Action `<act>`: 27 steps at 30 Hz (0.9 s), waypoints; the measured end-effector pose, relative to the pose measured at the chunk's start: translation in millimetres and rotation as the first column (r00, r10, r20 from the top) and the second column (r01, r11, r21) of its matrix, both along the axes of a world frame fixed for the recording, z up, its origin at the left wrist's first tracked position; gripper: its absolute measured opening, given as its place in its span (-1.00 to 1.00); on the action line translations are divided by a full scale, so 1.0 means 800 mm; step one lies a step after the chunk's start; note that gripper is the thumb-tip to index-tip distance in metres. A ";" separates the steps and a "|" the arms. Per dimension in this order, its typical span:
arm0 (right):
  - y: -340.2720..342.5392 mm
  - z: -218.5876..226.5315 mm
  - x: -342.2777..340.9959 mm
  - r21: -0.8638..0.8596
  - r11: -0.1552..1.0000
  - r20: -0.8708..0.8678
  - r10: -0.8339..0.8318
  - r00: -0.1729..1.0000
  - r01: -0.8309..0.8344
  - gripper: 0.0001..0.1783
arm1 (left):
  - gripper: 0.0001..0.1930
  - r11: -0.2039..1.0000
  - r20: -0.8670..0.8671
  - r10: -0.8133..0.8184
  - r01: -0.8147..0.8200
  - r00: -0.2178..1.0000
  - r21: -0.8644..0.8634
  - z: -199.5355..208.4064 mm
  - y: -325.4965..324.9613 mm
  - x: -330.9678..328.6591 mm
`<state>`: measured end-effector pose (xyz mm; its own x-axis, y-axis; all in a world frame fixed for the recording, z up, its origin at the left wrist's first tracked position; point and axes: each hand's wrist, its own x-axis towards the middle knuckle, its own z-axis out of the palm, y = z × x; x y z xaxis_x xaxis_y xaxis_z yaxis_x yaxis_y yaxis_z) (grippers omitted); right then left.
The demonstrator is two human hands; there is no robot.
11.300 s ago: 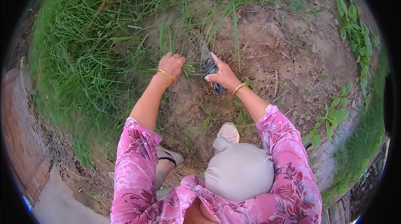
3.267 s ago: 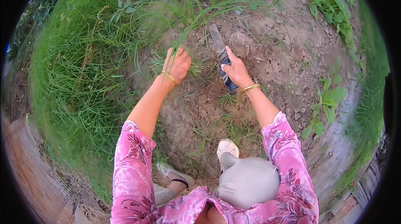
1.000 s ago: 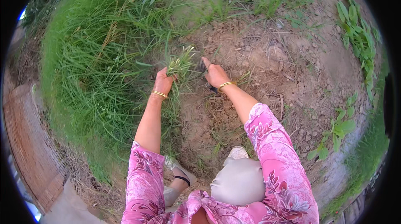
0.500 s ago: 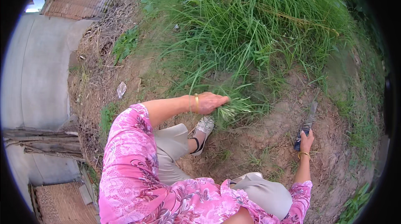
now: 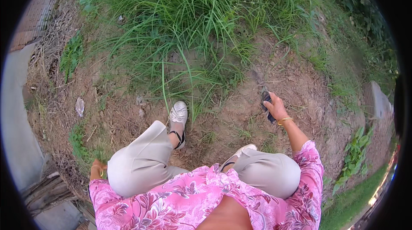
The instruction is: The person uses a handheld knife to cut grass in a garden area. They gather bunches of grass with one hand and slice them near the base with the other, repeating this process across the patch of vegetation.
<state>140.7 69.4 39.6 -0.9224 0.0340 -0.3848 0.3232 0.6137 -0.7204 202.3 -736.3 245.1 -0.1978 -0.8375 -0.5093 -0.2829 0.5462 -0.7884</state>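
My right hand (image 5: 277,106) is closed around the dark handle of a knife (image 5: 267,101), held low over the bare soil. Its blade points up and to the left, blurred toward the tip. Beyond it grows a large clump of long green grass (image 5: 184,20), with some blades drooping toward my left shoe (image 5: 178,114). My left hand (image 5: 98,165) is down at the far left, beside my left knee. Only its back and the bangled wrist show, so its fingers and anything in them are hidden.
A crumpled clear plastic scrap (image 5: 80,107) lies on the soil at the left. Further left are a grey wall (image 5: 19,114) and stacked sticks (image 5: 53,191). Broad-leaved weeds (image 5: 354,155) grow at the right, near a pale block (image 5: 377,99).
My left hand has swung from the grass clump to the far left; the cut grass bunch it held is out of sight. My right hand with the knife appears nearer the middle as the view turned.
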 end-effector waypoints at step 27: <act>-0.067 -0.001 0.049 -0.475 0.802 0.303 -0.237 0.923 0.362 -0.34 | -0.51 -0.712 -0.796 -0.529 0.665 -0.294 0.228 -0.272 0.725 -0.244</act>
